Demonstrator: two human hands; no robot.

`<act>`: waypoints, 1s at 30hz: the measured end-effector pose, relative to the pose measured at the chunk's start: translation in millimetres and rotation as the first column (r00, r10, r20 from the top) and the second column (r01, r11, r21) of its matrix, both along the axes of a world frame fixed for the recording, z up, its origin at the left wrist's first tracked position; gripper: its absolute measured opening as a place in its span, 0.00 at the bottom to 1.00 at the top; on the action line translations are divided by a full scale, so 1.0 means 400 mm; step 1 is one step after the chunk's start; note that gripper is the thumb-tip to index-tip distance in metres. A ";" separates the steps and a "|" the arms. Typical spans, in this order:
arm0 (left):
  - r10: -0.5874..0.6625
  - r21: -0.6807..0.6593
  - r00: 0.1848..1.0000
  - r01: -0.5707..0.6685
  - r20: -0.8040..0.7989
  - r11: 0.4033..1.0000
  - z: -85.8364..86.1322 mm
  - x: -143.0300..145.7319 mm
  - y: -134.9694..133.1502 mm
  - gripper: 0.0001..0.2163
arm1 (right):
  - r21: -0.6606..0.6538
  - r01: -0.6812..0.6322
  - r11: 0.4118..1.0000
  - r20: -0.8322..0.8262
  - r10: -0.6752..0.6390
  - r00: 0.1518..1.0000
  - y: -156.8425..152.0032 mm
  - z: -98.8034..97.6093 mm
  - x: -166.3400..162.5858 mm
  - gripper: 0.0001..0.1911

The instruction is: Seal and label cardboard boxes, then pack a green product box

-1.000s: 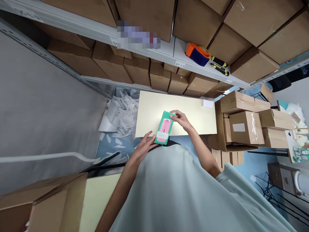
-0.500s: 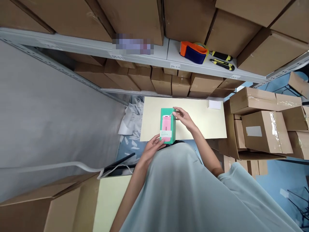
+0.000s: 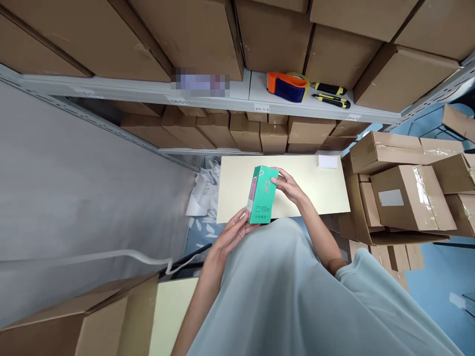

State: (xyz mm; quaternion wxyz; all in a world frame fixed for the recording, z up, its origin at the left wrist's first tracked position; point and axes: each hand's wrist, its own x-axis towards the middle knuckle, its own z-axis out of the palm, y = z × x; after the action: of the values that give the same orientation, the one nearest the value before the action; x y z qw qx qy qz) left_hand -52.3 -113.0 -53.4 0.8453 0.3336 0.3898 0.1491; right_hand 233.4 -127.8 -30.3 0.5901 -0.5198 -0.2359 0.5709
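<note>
Between my two hands is a green product box (image 3: 264, 198), tilted a little, with a printed text side facing me. A pink picture shows on its narrow left face. My left hand (image 3: 234, 230) grips the lower left corner, some of its fingers hidden beneath. My right hand (image 3: 287, 185) holds the upper right edge, thumb on the printed side and the other fingers behind. Under the box lies a cream tabletop (image 3: 237, 173), its front edge close to my body.
Above the table runs a grey shelf (image 3: 222, 102) with brown cartons, an orange and blue tape dispenser (image 3: 287, 88) and utility knives (image 3: 332, 101). Cartons (image 3: 404, 198) are stacked at the right. A small white box (image 3: 327, 161) sits at the back right; paper scraps (image 3: 204, 193) lie left.
The green box has turned so that its text side faces me instead of the pink picture. My right hand has shifted from its top corner to gripping its right edge.
</note>
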 end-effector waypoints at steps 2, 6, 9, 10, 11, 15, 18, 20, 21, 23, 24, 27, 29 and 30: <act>0.064 0.045 0.998 -0.063 -0.022 0.997 -0.010 0.013 -0.010 0.38 | -0.008 0.067 0.998 0.082 -0.066 0.994 0.003 -0.010 -0.006 0.28; 0.149 0.119 0.986 -0.139 -0.080 0.983 -0.037 0.040 -0.025 0.43 | -0.012 0.118 0.993 0.208 -0.113 0.972 0.010 -0.016 -0.008 0.29; 0.203 0.094 0.978 -0.198 -0.041 0.976 -0.057 0.038 -0.027 0.41 | 0.019 0.056 0.998 0.281 -0.059 0.958 0.014 -0.007 0.004 0.31; 0.216 0.063 0.976 -0.215 -0.009 0.975 -0.063 0.031 -0.026 0.39 | 0.032 0.026 0.999 0.301 -0.035 0.953 0.015 -0.002 0.011 0.31; 0.227 0.019 0.973 -0.228 0.030 0.974 -0.069 0.022 -0.024 0.36 | 0.043 -0.003 0.999 0.314 -0.011 0.950 0.015 0.004 0.016 0.33; 0.239 -0.229 0.953 -0.194 0.185 0.954 -0.087 -0.020 -0.010 0.24 | 0.071 -0.112 0.991 0.290 0.086 0.953 0.018 0.022 0.025 0.43; 0.213 -0.346 0.950 -0.125 0.229 0.930 -0.087 -0.035 -0.003 0.24 | 0.125 -0.165 0.978 0.235 0.133 0.963 0.028 0.026 0.010 0.46; 0.197 -0.357 0.952 -0.104 0.235 0.928 -0.077 -0.035 -0.001 0.26 | 0.150 -0.147 0.978 0.201 0.116 0.973 0.039 0.022 -0.002 0.44; 0.195 -0.337 0.953 -0.109 0.231 0.935 -0.070 -0.033 0.000 0.28 | 0.146 -0.128 0.981 0.196 0.098 0.976 0.044 0.019 -0.008 0.42; 0.196 -0.245 0.959 -0.143 0.207 0.959 -0.055 -0.029 0.004 0.31 | 0.108 -0.083 0.991 0.222 0.058 0.973 0.052 0.010 -0.015 0.39; 0.193 -0.185 0.963 -0.158 0.189 0.970 -0.049 -0.027 0.007 0.32 | 0.081 -0.057 0.995 0.246 0.036 0.969 0.055 0.004 -0.018 0.38; 0.179 -0.006 0.980 -0.179 0.089 0.984 -0.039 -0.021 0.016 0.33 | 0.017 0.023 1.000 0.308 -0.028 0.951 0.062 -0.010 -0.027 0.39; 0.196 0.075 0.981 -0.196 0.004 0.978 -0.042 -0.015 0.018 0.33 | -0.003 0.046 0.999 0.330 -0.043 0.943 0.065 -0.016 -0.033 0.39; 0.214 0.099 0.976 -0.210 -0.028 0.973 -0.045 -0.012 0.018 0.34 | -0.007 0.041 0.999 0.341 -0.036 0.939 0.066 -0.016 -0.035 0.39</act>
State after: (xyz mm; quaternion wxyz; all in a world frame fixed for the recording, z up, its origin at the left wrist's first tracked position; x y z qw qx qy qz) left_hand -57.1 -105.9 -71.3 0.7999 0.3328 0.4320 0.2505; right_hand 219.5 -101.4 -36.8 0.5479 -0.6194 -0.3203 0.4621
